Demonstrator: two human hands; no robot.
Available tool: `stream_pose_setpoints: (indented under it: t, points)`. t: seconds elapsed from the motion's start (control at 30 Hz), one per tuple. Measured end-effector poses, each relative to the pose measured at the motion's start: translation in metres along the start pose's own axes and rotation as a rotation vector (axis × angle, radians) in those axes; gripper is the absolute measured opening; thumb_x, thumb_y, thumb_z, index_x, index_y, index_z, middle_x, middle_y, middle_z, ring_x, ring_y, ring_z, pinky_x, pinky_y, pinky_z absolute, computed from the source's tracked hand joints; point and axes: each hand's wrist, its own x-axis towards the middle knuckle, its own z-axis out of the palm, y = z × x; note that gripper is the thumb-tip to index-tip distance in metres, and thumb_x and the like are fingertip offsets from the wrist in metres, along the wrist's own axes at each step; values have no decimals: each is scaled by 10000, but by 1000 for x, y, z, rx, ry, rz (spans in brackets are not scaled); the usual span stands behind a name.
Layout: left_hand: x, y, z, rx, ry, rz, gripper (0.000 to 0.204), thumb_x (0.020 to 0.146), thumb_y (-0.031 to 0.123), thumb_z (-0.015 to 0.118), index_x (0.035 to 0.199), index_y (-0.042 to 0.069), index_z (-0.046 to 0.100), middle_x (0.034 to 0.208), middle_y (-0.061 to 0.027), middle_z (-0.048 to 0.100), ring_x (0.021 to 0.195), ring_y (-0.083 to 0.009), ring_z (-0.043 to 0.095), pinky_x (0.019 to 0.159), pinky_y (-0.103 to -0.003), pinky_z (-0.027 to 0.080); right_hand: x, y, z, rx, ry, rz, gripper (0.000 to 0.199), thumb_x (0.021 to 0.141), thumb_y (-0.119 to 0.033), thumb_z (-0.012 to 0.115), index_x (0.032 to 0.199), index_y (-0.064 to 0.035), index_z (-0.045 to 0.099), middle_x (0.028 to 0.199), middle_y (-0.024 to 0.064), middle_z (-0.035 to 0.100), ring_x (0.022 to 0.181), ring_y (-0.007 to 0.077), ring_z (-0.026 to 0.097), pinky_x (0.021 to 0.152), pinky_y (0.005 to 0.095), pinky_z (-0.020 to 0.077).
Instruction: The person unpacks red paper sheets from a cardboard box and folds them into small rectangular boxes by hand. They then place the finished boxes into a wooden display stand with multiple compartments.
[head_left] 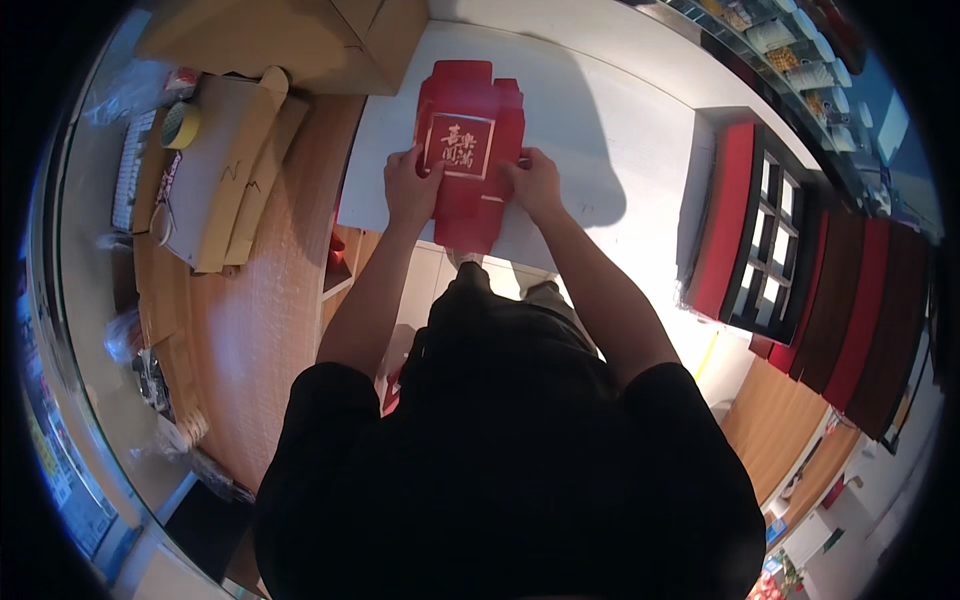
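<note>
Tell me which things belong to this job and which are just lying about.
Apparently in use:
- red carton, gripped by left hand and right hand
- white tabletop

Apparently lying about:
- large cardboard box
- tape roll
- brown cardboard pieces

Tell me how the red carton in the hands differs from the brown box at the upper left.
The red carton bears light print in a framed panel; the brown box shows no such panel.
The carton looks smaller than the box, which the picture's edge cuts off.
The left hand and right hand hold the carton; neither touches the box.
Both look made of card.
</note>
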Motion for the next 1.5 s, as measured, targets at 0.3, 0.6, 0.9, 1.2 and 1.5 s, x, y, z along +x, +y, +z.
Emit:
stream_pose_setpoints:
  t: [0.3, 0.6, 0.9, 1.2, 1.5]
  points:
    - [22, 30, -29, -130, 170, 151, 434, 853, 226, 614, 1207, 6, 493, 1157, -140, 514, 1112, -267, 482, 964, -375, 390, 5, -40, -25, 710, 175, 154, 263, 876, -154, 583, 1104, -24, 610, 907, 125, 669, 765, 155, 624, 711, 276, 500]
    - [-43, 176, -37, -1117, -466, -134, 351, 923, 278, 566, 1136, 0, 549, 1000, -52, 608, 889, -94, 563, 777, -257, 464, -61, -68, -127, 164, 162, -362, 436, 928, -115, 531, 1340, -22, 424, 1225, 133, 520, 1026, 167, 571, 775, 248, 511]
    - [-73, 242, -36, -735, -783, 523, 438, 862, 169, 551, 1273, 26, 508, 1422, -151, 347, 1249, -316, 400, 1034, -400, 330, -108, -71, -187, 819, -335, -341, 639, 819, -212, 671, 1335, -8, 354, 1248, 120, 488, 1132, 203, 481, 943, 346, 408]
    - [-34, 281, -48, 115, -146, 1234, 485, 756, 278, 720, 1155, 63, 547, 1083, -91, 552, 1065, -256, 503, 943, -462, 337, -131, -64, -215, 951, -223, -129, 307, 854, -35, 550, 1157, 18, 546, 1068, 101, 623, 975, 168, 591, 864, 289, 455]
    - [-22, 287, -46, 73, -525, 1083, 323, 743, 214, 749, 894, 59, 508, 912, -51, 525, 838, -191, 519, 795, -318, 399, -146, -80, -214, 830, -170, -173, 422, 843, -18, 496, 1264, 5, 485, 1096, 88, 599, 996, 141, 555, 885, 276, 429]
